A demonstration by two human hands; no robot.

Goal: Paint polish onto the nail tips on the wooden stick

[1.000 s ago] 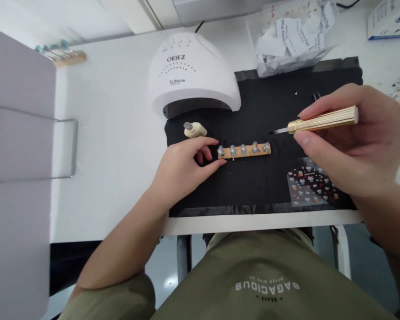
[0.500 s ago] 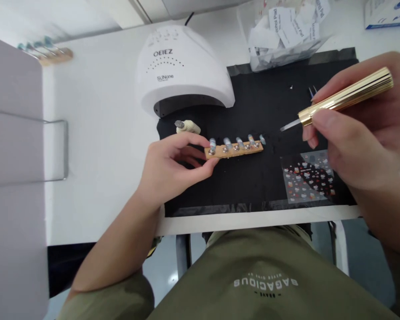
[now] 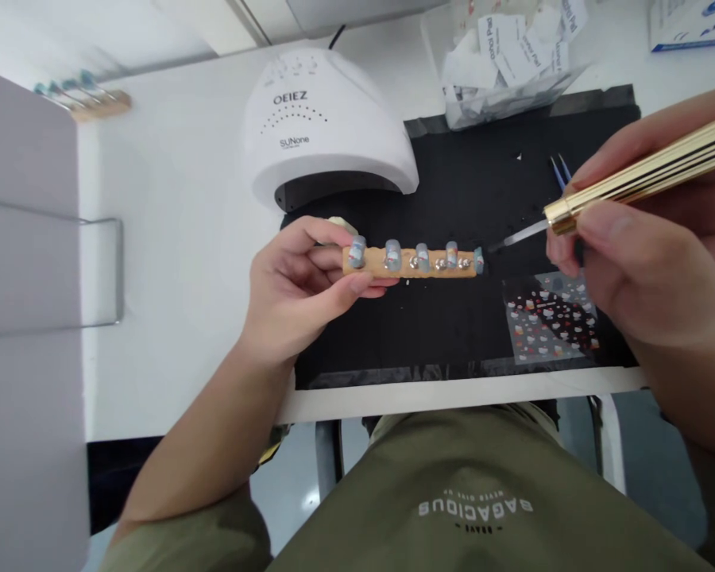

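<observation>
My left hand (image 3: 310, 278) grips the left end of a wooden nail stand (image 3: 374, 262), thumb in front and fingers behind. Several bluish press-on nails (image 3: 392, 255) with small printed figures are mounted along it on shiny metal posts. In my right hand (image 3: 649, 246) is a nail brush (image 3: 643, 175) with a ribbed gold handle. Its pale tip points left, a short way from the rightmost nail (image 3: 478, 260). Below the brush lies a clear sticker sheet (image 3: 551, 318) with little red and white figures.
A white nail lamp (image 3: 334, 119) stands at the back. Behind the black mat (image 3: 393, 342) is a clear container (image 3: 500, 107) of alcohol pad packets. Blue tweezers (image 3: 560, 171) lie near my right hand. Another nail stand (image 3: 101, 106) sits at the far left.
The nail stand has been lifted and tilted, so the nails face me more, and it has shifted slightly left. My right hand with the brush has moved a little right, uncovering more of the tweezers.
</observation>
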